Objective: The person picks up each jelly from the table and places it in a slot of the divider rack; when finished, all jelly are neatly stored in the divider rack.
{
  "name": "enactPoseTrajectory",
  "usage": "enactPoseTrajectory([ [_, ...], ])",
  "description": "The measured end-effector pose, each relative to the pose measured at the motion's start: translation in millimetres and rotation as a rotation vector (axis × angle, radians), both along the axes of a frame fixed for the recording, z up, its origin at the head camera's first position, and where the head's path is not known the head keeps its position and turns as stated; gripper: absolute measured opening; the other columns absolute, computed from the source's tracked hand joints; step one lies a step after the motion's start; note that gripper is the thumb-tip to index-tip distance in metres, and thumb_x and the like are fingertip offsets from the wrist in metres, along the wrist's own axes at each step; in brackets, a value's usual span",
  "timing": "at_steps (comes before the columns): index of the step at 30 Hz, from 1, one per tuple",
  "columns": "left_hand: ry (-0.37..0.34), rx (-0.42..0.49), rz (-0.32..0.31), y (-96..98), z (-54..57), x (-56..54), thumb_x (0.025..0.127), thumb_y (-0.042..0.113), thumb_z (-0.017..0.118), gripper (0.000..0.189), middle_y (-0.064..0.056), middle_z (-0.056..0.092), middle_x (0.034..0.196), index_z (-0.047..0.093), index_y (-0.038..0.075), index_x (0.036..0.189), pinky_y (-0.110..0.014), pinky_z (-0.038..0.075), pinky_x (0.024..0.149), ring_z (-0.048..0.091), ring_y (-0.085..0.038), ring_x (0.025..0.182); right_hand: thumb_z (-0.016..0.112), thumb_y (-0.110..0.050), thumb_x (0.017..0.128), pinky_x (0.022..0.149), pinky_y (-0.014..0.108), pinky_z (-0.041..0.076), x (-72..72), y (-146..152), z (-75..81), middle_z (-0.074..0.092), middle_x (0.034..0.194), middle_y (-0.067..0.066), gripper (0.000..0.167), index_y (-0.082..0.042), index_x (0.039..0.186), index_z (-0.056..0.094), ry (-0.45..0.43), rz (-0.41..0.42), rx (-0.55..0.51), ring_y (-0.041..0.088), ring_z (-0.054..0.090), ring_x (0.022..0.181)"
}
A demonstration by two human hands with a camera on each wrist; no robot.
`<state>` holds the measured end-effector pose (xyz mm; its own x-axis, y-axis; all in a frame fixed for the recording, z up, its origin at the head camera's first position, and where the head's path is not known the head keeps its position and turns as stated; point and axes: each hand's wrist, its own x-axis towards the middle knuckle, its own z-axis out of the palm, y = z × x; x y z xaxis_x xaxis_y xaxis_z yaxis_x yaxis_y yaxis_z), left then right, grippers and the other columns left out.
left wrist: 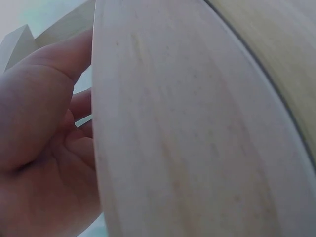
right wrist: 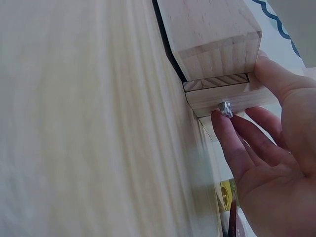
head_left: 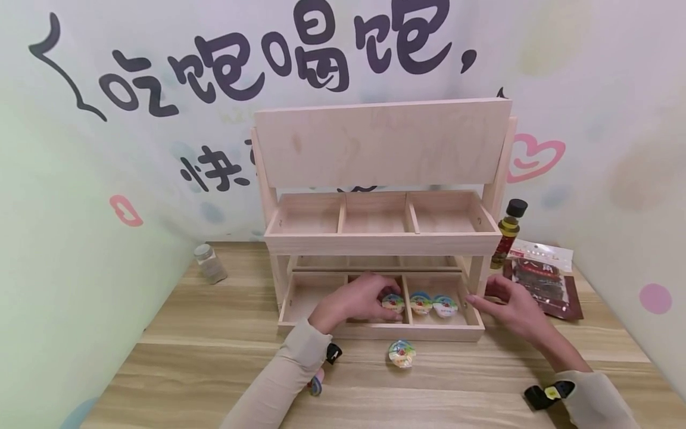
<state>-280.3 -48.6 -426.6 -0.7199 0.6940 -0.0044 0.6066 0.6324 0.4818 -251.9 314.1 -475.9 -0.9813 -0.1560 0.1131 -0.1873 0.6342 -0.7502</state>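
My left hand (head_left: 363, 296) reaches into the middle compartment of the lower box of a wooden rack (head_left: 383, 244). Thumb and fingers pinch a small cup with a colourful printed lid (head_left: 393, 303). In the left wrist view the box's front board (left wrist: 182, 128) hides the fingertips and the cup. At the lower box's right end, my right hand (head_left: 511, 305) holds the side, thumb at the rim and fingers outside, close to a metal bolt (right wrist: 225, 108). Two similar cups (head_left: 420, 303) sit in the right compartment. Another lidded cup (head_left: 402, 354) lies on the table in front.
One more cup (head_left: 316, 383) is partly hidden by the left sleeve. Right of the rack stand a dark-capped bottle (head_left: 505, 235) and a spice packet (head_left: 542, 283). A small clear jar (head_left: 211, 264) is at the left on the wooden table (head_left: 203, 351). A wall closes the back.
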Motion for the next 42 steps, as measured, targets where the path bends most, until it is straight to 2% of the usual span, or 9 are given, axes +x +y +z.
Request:
enactPoseTrajectory([
  [7, 0.021, 0.050, 0.014, -4.2, 2.2, 5.7, 0.099, 0.034, 0.080, 0.045, -0.005, 0.076, 0.125, 0.072, 0.008, 0.135, -0.025, 0.055, 0.096, 0.069, -0.015, 0.108, 0.076, -0.040, 0.103, 0.103, 0.060, 0.059, -0.7, 0, -0.3, 0.067, 0.141, 0.025, 0.057, -0.004, 0.144, 0.060, 0.004, 0.005, 0.005, 0.049, 0.065, 0.132],
  [11, 0.027, 0.090, 0.035, -6.9, 7.4, 12.2, 0.101, 0.032, 0.078, 0.042, -0.007, 0.077, 0.131, 0.072, 0.008, 0.135, -0.030, 0.056, 0.103, 0.071, -0.019, 0.116, 0.076, -0.040, 0.103, 0.104, 0.061, 0.058, -1.5, 1, -1.0, 0.067, 0.141, 0.025, 0.057, -0.003, 0.144, 0.060, 0.008, 0.007, 0.002, 0.050, 0.065, 0.132],
  [16, 0.008, 0.203, 0.042, -11.7, 15.3, 23.7, 0.102, 0.024, 0.078, 0.037, -0.008, 0.076, 0.134, 0.073, 0.008, 0.134, -0.038, 0.056, 0.110, 0.071, -0.025, 0.125, 0.076, -0.039, 0.103, 0.105, 0.063, 0.057, -1.9, 3, -1.5, 0.067, 0.141, 0.025, 0.057, -0.003, 0.144, 0.059, 0.007, 0.007, -0.003, 0.051, 0.064, 0.133],
  [19, 0.004, 0.288, 0.019, -14.0, 16.7, 30.8, 0.102, 0.021, 0.077, 0.031, -0.010, 0.078, 0.128, 0.074, 0.006, 0.129, -0.036, 0.059, 0.106, 0.073, -0.027, 0.119, 0.075, -0.040, 0.103, 0.105, 0.063, 0.057, -1.8, 3, -1.5, 0.066, 0.142, 0.025, 0.058, -0.003, 0.145, 0.059, 0.003, 0.007, -0.004, 0.051, 0.064, 0.134],
  [24, -0.030, 0.375, -0.037, -14.3, 16.0, 42.8, 0.102, 0.016, 0.076, 0.024, -0.009, 0.080, 0.118, 0.075, 0.003, 0.123, -0.031, 0.062, 0.100, 0.075, -0.017, 0.108, 0.075, -0.040, 0.103, 0.105, 0.063, 0.057, -1.4, 2, -0.9, 0.067, 0.141, 0.024, 0.057, -0.003, 0.145, 0.059, 0.000, 0.007, -0.001, 0.050, 0.064, 0.133],
  [30, -0.085, 0.398, -0.075, -9.6, 18.1, 51.7, 0.101, 0.013, 0.077, 0.022, -0.005, 0.081, 0.112, 0.076, 0.006, 0.122, -0.027, 0.062, 0.096, 0.071, -0.003, 0.101, 0.076, -0.040, 0.103, 0.105, 0.061, 0.057, -1.0, 2, -1.4, 0.068, 0.139, 0.023, 0.057, -0.004, 0.144, 0.060, -0.001, 0.003, 0.004, 0.047, 0.065, 0.132],
  [35, -0.114, 0.321, -0.114, -6.2, 20.5, 57.2, 0.101, 0.014, 0.078, 0.022, -0.005, 0.080, 0.112, 0.077, 0.007, 0.122, -0.017, 0.060, 0.090, 0.072, -0.001, 0.098, 0.076, -0.039, 0.103, 0.105, 0.061, 0.058, -0.8, 1, -2.3, 0.068, 0.140, 0.023, 0.057, -0.004, 0.144, 0.059, -0.003, 0.005, 0.002, 0.048, 0.065, 0.132],
  [39, -0.055, 0.161, -0.163, -4.5, 19.8, 64.6, 0.100, 0.016, 0.080, 0.025, -0.007, 0.081, 0.118, 0.076, 0.005, 0.123, -0.013, 0.057, 0.092, 0.075, -0.007, 0.103, 0.075, -0.040, 0.103, 0.105, 0.061, 0.057, -0.7, 2, -2.4, 0.068, 0.139, 0.023, 0.057, -0.004, 0.144, 0.059, -0.003, 0.006, 0.005, 0.047, 0.065, 0.132],
  [42, -0.019, 0.084, -0.168, -3.3, 19.8, 70.6, 0.097, 0.019, 0.083, 0.031, -0.005, 0.081, 0.120, 0.076, 0.007, 0.124, -0.012, 0.055, 0.093, 0.076, -0.008, 0.106, 0.075, -0.040, 0.103, 0.106, 0.061, 0.057, -0.6, 2, -2.5, 0.068, 0.139, 0.023, 0.056, -0.004, 0.144, 0.060, -0.002, 0.005, 0.006, 0.047, 0.066, 0.132],
])
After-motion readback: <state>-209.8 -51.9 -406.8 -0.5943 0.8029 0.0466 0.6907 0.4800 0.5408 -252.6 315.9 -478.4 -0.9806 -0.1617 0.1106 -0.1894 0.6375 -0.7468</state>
